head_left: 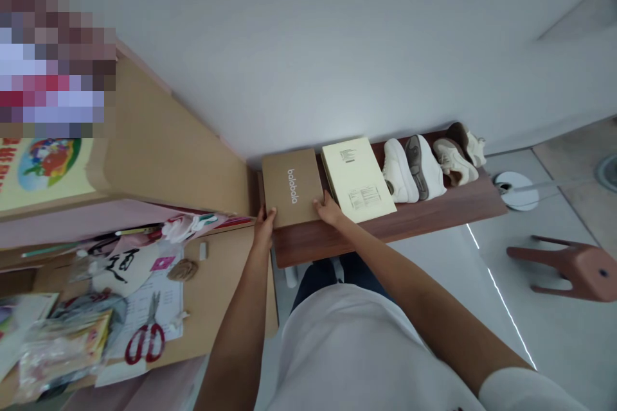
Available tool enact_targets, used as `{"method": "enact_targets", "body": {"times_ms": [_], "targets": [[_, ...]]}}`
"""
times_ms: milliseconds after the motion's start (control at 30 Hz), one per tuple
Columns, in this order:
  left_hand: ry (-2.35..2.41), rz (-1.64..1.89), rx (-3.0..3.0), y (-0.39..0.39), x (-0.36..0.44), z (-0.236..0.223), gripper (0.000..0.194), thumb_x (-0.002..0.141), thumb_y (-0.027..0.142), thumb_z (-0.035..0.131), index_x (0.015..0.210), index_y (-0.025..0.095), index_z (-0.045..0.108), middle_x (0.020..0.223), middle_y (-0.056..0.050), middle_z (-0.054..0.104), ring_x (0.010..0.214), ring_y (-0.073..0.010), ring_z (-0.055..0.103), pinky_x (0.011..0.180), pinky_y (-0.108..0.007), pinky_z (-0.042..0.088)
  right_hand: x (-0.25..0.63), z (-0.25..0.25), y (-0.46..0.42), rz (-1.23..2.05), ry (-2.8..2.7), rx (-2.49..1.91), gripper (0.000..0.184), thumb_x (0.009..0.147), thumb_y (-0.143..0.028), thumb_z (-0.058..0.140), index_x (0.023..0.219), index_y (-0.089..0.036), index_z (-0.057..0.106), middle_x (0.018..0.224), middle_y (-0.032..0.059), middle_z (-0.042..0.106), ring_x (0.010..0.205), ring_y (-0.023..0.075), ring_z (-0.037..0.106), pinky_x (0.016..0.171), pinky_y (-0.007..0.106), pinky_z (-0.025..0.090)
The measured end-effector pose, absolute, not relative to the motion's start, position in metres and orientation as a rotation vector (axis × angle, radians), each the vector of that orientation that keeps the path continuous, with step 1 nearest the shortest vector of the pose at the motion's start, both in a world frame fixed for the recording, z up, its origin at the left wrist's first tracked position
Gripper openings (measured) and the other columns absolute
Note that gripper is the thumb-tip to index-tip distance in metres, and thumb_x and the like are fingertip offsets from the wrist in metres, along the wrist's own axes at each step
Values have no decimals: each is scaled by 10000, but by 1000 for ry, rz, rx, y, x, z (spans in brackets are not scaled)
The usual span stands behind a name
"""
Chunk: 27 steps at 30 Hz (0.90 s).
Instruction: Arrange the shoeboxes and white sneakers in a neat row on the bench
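A closed brown shoebox [284,183] with white "balabala" lettering sits at the left end of a long reddish-brown wooden bench top [308,241]. My left hand [264,228] grips its front left corner, thumb on the lid. At the front right corner, my right hand [328,209] holds the same box, the thumb on top and the fingers along its right side. Just right of it lies a cream shoebox [359,176] with printed labels, close to my right fingers. The undersides of both hands are hidden.
White shoes [400,170] and beige shoes [456,157] stand farther right on the bench, against the wall. On the left, a desk [216,282] carries red-handled scissors [147,337], papers and plastic bags. A brown stool [578,270] is on the floor at right.
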State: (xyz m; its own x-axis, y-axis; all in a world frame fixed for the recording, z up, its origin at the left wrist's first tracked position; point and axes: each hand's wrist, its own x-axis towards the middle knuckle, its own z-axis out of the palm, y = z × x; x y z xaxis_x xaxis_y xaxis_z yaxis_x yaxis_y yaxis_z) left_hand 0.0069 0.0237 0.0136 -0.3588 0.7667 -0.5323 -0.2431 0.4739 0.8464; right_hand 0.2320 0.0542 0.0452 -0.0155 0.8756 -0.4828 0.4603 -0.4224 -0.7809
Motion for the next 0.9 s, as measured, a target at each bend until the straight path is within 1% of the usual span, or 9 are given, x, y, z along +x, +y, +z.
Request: {"method": "enact_targets", "body": {"times_ms": [67,100,167,233,300,400,600,733,900], "targets": [[1692,1141,499,27,3,19,621,831,373,778,1407,268,569,1480,-97,577,1429,-240,475,1204,-406,350,234,58,53,1380,-1389,-1917,793,936,-406,551,1573,-23,274,1604,229,378,1510,302,346,1256,424,255],[1732,1150,513,29,1,22,640,833,377,776,1421,260,553,1503,-105,552,1448,-247,449,1214,-407,333,237,64,52,1364,-1390,-1920,793,929,-402,562,1569,-22,289,1609,224,372,1515,302,335,1263,415,237],[1783,1188,552,35,1,31,653,847,382,763,1440,245,526,1539,-124,508,1473,-250,412,1224,-402,309,247,76,52,1333,-1408,-1870,774,921,-406,576,1562,-50,328,1608,202,385,1513,304,339,1268,416,224],[1790,1243,611,42,7,40,640,862,374,747,1443,243,512,1558,-130,483,1480,-241,400,1229,-395,296,261,85,53,1312,-1392,-1829,752,916,-423,585,1554,-93,362,1605,177,401,1502,310,359,1261,434,246],[1754,1286,664,49,20,49,604,874,358,736,1427,245,522,1551,-125,491,1482,-241,395,1228,-396,297,277,90,54,1294,-1356,-1806,736,914,-443,589,1549,-134,382,1599,154,419,1490,317,378,1252,467,266],[1638,1268,697,56,54,60,559,865,327,747,1384,243,558,1501,-127,541,1478,-264,400,1214,-416,322,302,95,56,1254,-1327,-1776,728,902,-467,609,1536,-173,407,1582,131,449,1474,322,400,1248,501,270],[1462,1175,763,53,133,69,495,865,314,746,1333,254,599,1512,-120,533,1461,-279,425,1213,-438,324,346,103,57,1139,-1351,-1772,764,858,-484,675,1512,-169,437,1572,151,456,1475,325,397,1246,492,272],[1437,1121,753,48,173,63,541,863,330,749,1363,216,575,1538,-153,500,1453,-287,436,1222,-440,303,374,102,61,1104,-1374,-1773,786,836,-493,700,1510,-181,442,1577,150,447,1491,329,370,1248,490,264],[1469,1035,728,46,204,42,698,832,360,781,1450,215,487,1600,-174,408,1463,-302,419,1214,-449,307,400,88,69,1116,-1355,-1816,799,819,-471,713,1505,-167,438,1586,156,423,1491,328,362,1244,479,280]]}}
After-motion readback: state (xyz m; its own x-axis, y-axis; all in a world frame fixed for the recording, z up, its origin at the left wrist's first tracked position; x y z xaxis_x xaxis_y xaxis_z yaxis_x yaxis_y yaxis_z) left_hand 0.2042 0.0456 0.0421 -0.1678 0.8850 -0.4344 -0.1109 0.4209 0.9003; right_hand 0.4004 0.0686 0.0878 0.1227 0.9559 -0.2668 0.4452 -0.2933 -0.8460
